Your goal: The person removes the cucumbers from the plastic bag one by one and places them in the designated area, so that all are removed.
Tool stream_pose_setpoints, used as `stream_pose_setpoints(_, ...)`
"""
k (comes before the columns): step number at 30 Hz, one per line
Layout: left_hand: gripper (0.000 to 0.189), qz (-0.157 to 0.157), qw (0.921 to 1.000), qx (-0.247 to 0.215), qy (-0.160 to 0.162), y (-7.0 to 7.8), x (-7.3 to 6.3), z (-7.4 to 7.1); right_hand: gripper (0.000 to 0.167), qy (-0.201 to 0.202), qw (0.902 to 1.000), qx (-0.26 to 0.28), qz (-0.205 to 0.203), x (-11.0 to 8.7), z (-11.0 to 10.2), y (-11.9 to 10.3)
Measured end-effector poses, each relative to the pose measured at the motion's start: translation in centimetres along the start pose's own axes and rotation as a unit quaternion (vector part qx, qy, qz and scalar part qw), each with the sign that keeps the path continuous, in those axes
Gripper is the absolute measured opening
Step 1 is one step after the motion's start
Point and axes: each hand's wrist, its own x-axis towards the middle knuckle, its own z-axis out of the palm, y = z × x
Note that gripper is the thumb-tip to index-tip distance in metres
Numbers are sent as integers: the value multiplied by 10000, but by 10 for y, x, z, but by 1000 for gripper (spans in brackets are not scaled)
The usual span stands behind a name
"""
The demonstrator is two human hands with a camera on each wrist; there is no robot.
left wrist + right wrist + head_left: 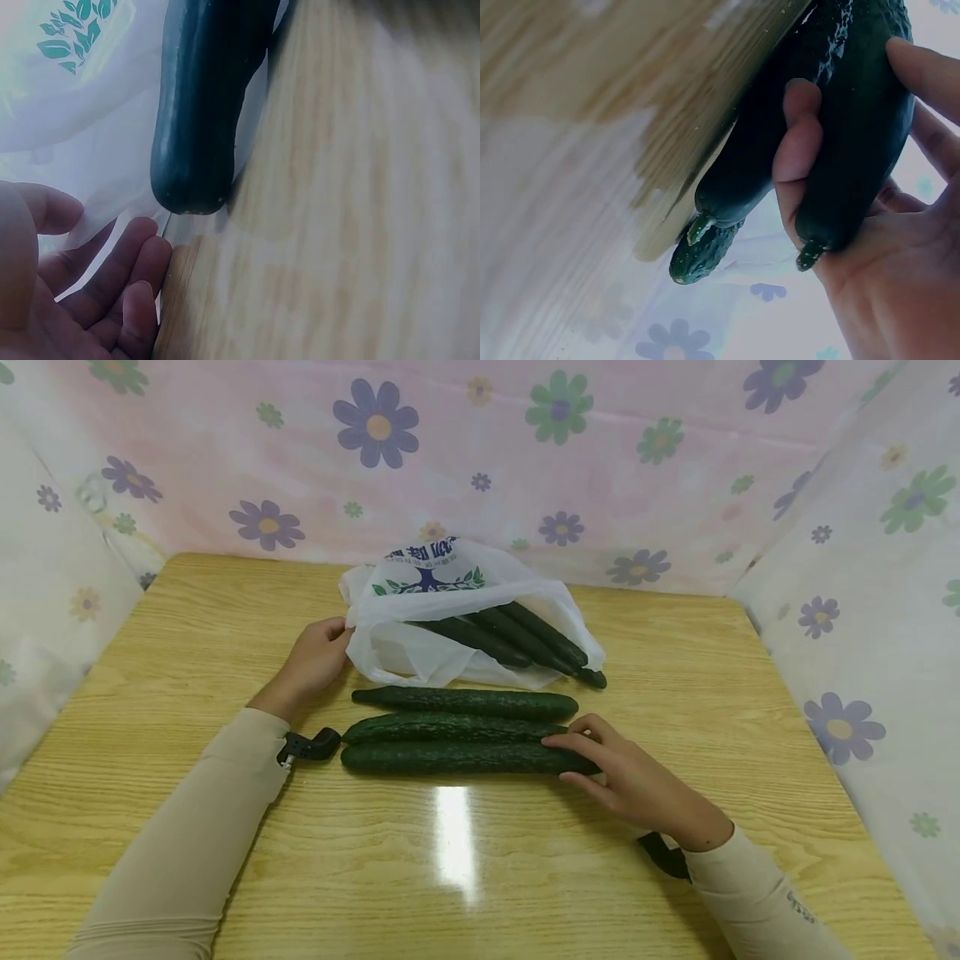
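At the left end of a white plastic bag [408, 647], my left hand [315, 658] pinches the thin plastic; in the left wrist view the thumb and fingers [142, 262] lie on either side of it. Several cucumbers [536, 635] lie inside, their ends toward the bag's open right side. Three cucumbers lie side by side in front of the bag: a far one [465, 702], a middle one [450, 727] and a near one [450, 758]. My right hand [637, 781] grips the near cucumber's right end, its stem end [840, 195] lying between thumb and fingers.
Everything lies on a wood-grain table [337, 877]. Flower-patterned cloth [480, 443] hangs behind the table and along both sides. A black wrist mount [311, 746] on the left sleeve sits close to the cucumbers' left ends.
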Motion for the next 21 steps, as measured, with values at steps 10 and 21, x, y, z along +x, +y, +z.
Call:
stream_pose_setpoints(10, 51, -45, 10000, -53, -15, 1, 1, 0, 49, 301, 9962, -791, -207, 3, 6, 3)
stream_pose_setpoints(21, 51, -11, 10000, -47, 10, 1, 0, 1, 43, 911, 9772, -1905, -202, 3, 11, 2)
